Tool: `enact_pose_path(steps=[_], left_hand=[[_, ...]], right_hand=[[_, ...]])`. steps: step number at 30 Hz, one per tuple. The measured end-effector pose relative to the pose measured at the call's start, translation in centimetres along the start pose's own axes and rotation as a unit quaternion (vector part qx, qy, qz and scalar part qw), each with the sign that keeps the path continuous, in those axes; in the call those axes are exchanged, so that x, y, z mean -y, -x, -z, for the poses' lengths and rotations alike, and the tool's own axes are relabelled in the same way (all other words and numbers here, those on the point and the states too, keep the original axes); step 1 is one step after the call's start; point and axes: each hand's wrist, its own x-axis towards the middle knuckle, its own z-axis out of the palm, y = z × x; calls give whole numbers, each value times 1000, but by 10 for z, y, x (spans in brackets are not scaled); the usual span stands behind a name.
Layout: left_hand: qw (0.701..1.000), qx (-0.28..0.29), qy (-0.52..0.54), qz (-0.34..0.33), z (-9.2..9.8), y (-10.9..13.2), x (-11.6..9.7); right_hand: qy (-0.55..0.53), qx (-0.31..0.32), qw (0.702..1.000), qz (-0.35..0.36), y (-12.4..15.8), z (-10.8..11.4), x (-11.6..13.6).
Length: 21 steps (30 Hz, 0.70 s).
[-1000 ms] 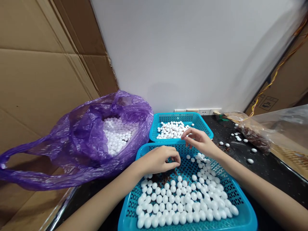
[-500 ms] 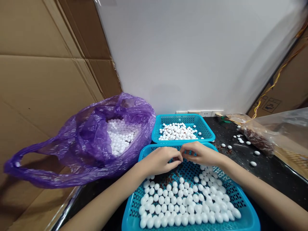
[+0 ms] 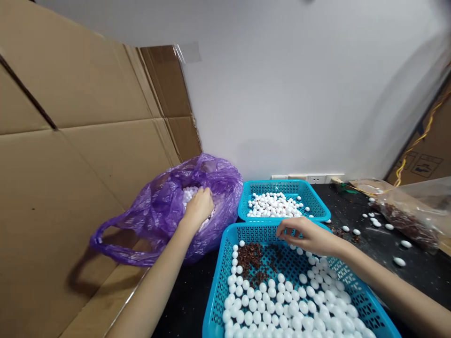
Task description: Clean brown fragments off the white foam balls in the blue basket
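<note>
My left hand is inside the mouth of the purple plastic bag, over the white balls in it; its fingers point down and their tips are hidden. Above the far part of the near blue basket, my right hand has its fingers curled together, and what they hold, if anything, is too small to make out. Rows of white egg-shaped pieces fill the near part of this basket. Dark red-brown bits lie in its far left part.
A second blue basket with white pieces stands behind, by the wall. Loose white pieces and a clear bag of brown bits lie on the black table at right. Cardboard stands at left, sockets at the back.
My left hand has moved left from beside my right hand into the purple bag. My right hand stays over the near basket. The view has shifted, so things appear farther right and lower.
</note>
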Motion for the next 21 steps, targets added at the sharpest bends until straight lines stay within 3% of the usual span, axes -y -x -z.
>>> enact_pose_path(steps=[5, 13, 21], left_hand=[[992, 111, -34, 41, -30, -14, 33], [992, 115, -42, 17, -51, -17, 30], [988, 151, -17, -14, -51, -17, 27]], right_hand=[[-3, 4, 1000, -15, 0, -2, 1], [-9, 13, 1000, -20, 0, -3, 2], [-16, 26, 999, -26, -2, -3, 4]])
